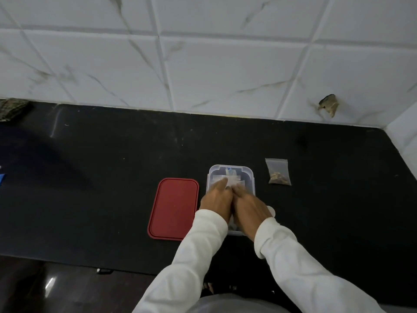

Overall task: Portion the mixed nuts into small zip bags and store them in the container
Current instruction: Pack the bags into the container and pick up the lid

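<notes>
A clear plastic container (230,169) stands on the black counter (112,168). Both hands reach into it side by side. My left hand (216,198) lies with its fingers stretched onto the zip bags (234,178) inside. My right hand (250,205) presses down beside it; its fingertips are hidden among the bags. The bags in the container look whitish and crumpled. One small zip bag of nuts (278,171) lies flat on the counter to the right of the container, apart from both hands. The red lid (173,208) lies flat just left of the container.
A white tiled wall (203,64) runs along the back and turns forward at the far right. A dark cloth (12,108) sits at the back left corner. A blue object (1,178) shows at the left edge. The counter's front edge runs below my forearms.
</notes>
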The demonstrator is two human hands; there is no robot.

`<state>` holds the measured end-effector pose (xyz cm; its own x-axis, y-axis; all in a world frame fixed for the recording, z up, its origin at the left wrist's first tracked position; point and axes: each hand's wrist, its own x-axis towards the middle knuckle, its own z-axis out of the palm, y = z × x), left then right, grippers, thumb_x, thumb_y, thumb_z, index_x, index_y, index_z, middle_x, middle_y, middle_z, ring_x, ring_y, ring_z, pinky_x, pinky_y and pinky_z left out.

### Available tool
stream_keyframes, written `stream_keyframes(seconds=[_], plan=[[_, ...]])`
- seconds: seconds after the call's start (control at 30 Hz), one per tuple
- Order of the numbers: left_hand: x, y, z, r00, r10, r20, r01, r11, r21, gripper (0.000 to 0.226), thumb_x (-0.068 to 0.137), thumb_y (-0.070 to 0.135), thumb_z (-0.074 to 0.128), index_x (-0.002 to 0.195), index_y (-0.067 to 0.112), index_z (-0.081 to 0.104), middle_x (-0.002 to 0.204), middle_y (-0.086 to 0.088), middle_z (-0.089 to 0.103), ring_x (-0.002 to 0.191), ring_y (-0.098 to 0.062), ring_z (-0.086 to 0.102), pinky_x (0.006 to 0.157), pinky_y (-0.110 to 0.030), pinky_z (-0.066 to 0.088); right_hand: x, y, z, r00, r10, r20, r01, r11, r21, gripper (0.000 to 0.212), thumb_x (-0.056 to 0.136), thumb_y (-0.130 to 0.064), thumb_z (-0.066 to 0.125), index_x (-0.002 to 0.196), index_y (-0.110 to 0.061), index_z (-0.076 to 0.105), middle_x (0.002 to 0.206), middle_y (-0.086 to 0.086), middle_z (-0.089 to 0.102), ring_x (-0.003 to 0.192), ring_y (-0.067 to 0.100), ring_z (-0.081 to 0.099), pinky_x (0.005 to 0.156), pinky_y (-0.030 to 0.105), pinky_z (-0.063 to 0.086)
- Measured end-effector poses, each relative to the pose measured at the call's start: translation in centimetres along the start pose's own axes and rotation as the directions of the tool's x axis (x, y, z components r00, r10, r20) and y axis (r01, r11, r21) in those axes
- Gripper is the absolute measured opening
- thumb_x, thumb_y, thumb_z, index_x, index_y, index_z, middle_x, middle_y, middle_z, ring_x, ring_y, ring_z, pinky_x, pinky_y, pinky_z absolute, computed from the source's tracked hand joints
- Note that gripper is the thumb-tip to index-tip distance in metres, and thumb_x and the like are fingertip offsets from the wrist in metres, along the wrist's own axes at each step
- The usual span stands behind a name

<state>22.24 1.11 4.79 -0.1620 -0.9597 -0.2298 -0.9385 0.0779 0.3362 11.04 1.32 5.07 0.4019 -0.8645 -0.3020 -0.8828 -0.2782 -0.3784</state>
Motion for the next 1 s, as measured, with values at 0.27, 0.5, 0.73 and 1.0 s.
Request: stream_keyframes(seconds=[0.27,0.5,0.73,1.0], plan=[[1.5,0.0,0.2,0.922,-0.048,0.384,-0.010,0.989,0.147,0.075,0.097,0.012,0.055,0.157,0.008,0.011,0.166,-0.010,0.000,0.153,-0.027,0.009,0.118,-0.048,0.028,1.8,0.7,1.5,0.968,0.159,0.195,-0.164,0.986,0.007,0.077,0.098,-0.020,0.052,0.154,-0.011,0.001,0.161,0.010,0.012,0.137,0.029,0.040,0.107,0.038,0.038],[2.6,0.6,-0.1,0.828,-0.115,0.548,-0.073,0.948,0.310,0.084,0.101,0.031,0.049,0.155,0.011,-0.013,0.164,-0.011,-0.017,0.152,-0.028,-0.010,0.123,-0.045,0.005,2.4,0.8,1.1,0.953,0.128,0.273,-0.087,0.984,-0.158,0.074,0.099,-0.019,0.047,0.155,-0.010,-0.001,0.162,0.012,-0.004,0.148,0.029,0.013,0.114,0.043,0.030],[1.4,1.1,-1.2,0.923,-0.003,0.384,-0.086,0.973,0.213,0.083,0.098,0.020,0.055,0.157,0.006,-0.002,0.165,-0.011,-0.009,0.153,-0.028,-0.003,0.123,-0.043,0.016,-1.0,2.0,-0.2,0.995,-0.097,-0.021,0.096,0.994,-0.051,0.067,0.097,-0.008,0.044,0.154,-0.009,0.009,0.163,0.007,-0.003,0.149,0.022,0.003,0.120,0.040,0.020],[1.7,7.0,-3.9,0.993,0.094,0.070,-0.105,0.978,0.178,0.070,0.102,0.033,0.047,0.158,0.016,0.009,0.166,-0.003,-0.005,0.153,-0.021,-0.003,0.121,-0.041,0.015,-1.4,9.6,-2.9,0.891,-0.107,-0.442,0.066,0.992,-0.106,0.048,0.094,-0.019,0.058,0.139,-0.007,0.047,0.152,0.011,0.035,0.146,0.025,0.023,0.115,0.039,0.029]])
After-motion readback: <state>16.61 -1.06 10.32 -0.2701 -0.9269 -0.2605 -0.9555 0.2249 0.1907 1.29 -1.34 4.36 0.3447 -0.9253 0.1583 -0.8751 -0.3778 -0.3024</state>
